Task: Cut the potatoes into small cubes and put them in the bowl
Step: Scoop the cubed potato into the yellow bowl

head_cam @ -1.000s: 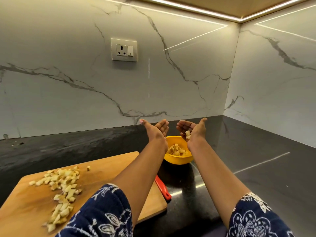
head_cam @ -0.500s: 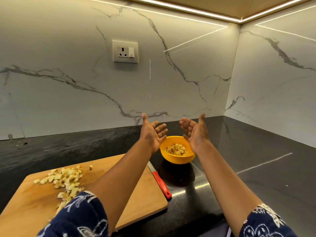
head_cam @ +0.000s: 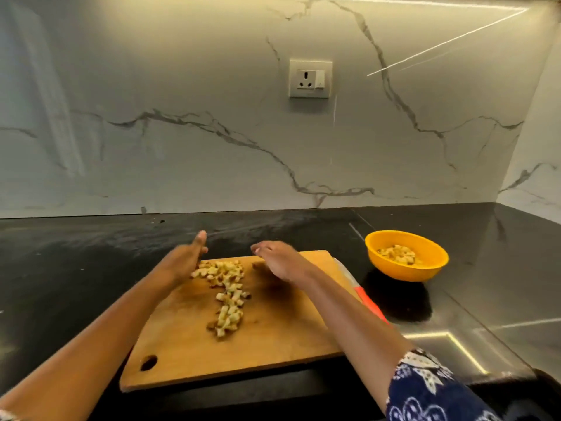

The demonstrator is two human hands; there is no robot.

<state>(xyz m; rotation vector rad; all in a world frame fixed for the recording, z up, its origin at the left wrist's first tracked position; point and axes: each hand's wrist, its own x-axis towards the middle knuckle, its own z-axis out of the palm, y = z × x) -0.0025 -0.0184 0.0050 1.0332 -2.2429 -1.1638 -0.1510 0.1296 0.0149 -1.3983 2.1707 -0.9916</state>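
A heap of small potato cubes (head_cam: 228,294) lies on the wooden cutting board (head_cam: 273,335). My left hand (head_cam: 186,259) is open at the heap's far left end, palm facing right, thumb up. My right hand (head_cam: 277,261) hovers open, palm down, over the board's far side just right of the heap. Neither hand holds anything. The yellow bowl (head_cam: 406,270) stands on the counter to the right of the board with several cubes (head_cam: 396,254) inside.
A knife with a red handle (head_cam: 368,302) lies along the board's right edge, between board and bowl. The black counter (head_cam: 91,268) runs to a marble wall with a socket (head_cam: 309,79). A corner wall stands at the far right.
Both hands have left the bowl, where they were raised palm to palm, and come left to the heap on the board. The view has swung left.
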